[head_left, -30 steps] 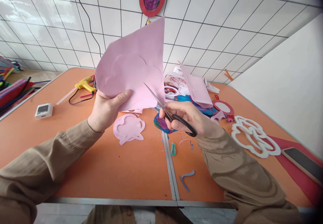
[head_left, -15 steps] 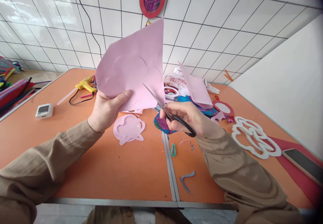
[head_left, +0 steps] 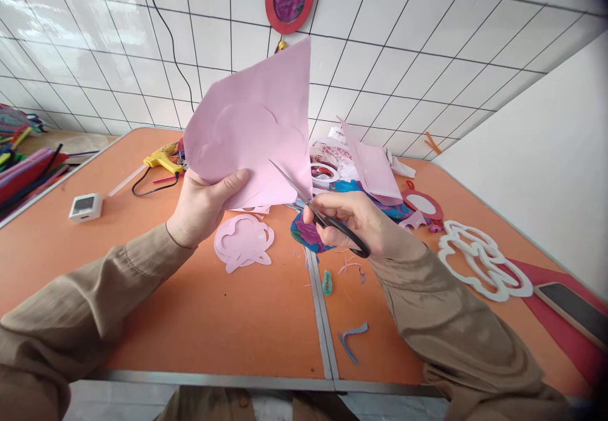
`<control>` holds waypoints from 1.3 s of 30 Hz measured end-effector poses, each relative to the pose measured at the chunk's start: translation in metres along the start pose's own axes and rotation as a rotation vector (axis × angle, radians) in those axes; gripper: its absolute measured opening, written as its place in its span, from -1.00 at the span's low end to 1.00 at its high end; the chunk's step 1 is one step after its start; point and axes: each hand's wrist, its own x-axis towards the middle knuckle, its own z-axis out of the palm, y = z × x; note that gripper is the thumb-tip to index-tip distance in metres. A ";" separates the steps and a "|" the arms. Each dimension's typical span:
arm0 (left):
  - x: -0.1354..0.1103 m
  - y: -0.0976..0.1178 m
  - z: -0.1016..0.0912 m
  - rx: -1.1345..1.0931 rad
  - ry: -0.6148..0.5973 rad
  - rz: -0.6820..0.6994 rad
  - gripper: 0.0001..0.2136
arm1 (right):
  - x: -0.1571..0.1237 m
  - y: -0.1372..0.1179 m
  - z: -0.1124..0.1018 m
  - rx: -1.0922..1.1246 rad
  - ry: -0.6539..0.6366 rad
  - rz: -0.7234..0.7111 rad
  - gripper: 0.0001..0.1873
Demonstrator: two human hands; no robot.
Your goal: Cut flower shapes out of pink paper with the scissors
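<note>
A large pink sheet [head_left: 256,104] is held up over the table by my left hand [head_left: 204,202], the thumb on its near face and the fingers hidden behind. A curved outline shows on the sheet's surface. My right hand [head_left: 349,221] grips a pair of scissors [head_left: 342,228] by the black handles. The scissor blades point up and left in front of the sheet's lower right part; I cannot tell whether they touch it. Below the sheet, pink cut-out shapes [head_left: 242,244] lie stacked on the orange table [head_left: 213,326].
A yellow glue gun [head_left: 164,158] and a small white device [head_left: 85,207] lie left. White cloud-shaped frames [head_left: 489,263] and a phone [head_left: 572,310] are right. A green clip [head_left: 327,283] and a blue-grey scrap [head_left: 349,342] lie near the middle. Another folded pink sheet [head_left: 375,168] stands behind.
The view has shifted very slightly, so everything sits a little further right. Both hands keep their grips, and the sheet and scissors stay in nearly the same position.
</note>
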 end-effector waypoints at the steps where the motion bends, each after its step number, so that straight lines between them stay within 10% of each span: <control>1: 0.000 0.000 0.000 0.000 0.000 -0.001 -0.51 | 0.000 -0.001 0.000 0.004 0.005 0.004 -0.61; 39: -0.002 0.005 0.004 -0.169 0.056 -0.189 -0.74 | 0.002 0.000 0.000 0.068 0.028 0.053 -0.79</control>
